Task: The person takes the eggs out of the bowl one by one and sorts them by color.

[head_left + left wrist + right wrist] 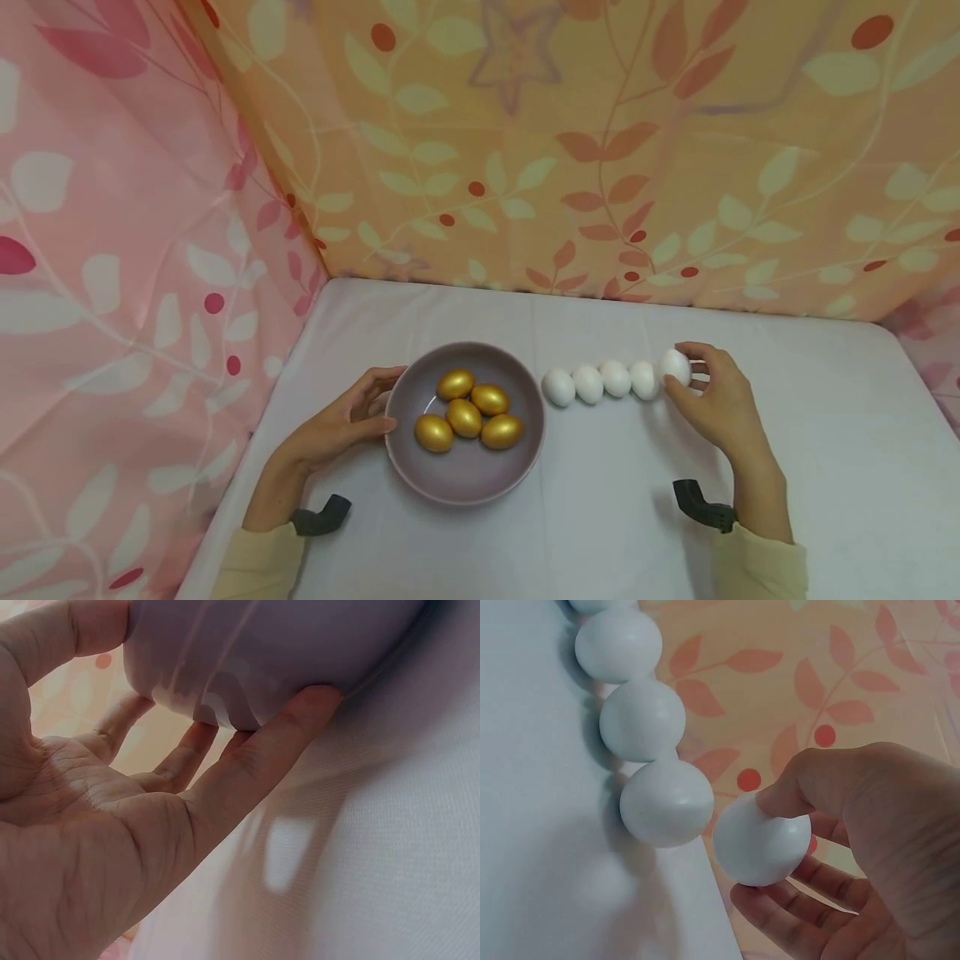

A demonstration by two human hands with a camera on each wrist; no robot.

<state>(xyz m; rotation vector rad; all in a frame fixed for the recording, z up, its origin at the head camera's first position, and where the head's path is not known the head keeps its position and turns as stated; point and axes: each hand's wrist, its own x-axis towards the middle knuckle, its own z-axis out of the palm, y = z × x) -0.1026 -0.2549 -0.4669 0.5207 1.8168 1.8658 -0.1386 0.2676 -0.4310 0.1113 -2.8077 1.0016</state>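
My right hand pinches a white egg between thumb and fingers at the right end of a row of several white eggs. In the right wrist view, a narrow gap separates this egg from the nearest white egg of the row. On the left, a mauve bowl stands upright with several golden eggs inside. My left hand touches the bowl's left side, its spread fingertips resting against the outer wall.
A white cloth covers the table. Patterned fabric hangs behind it, an orange curtain at the back and a pink curtain on the left. Each wrist wears a black mount.
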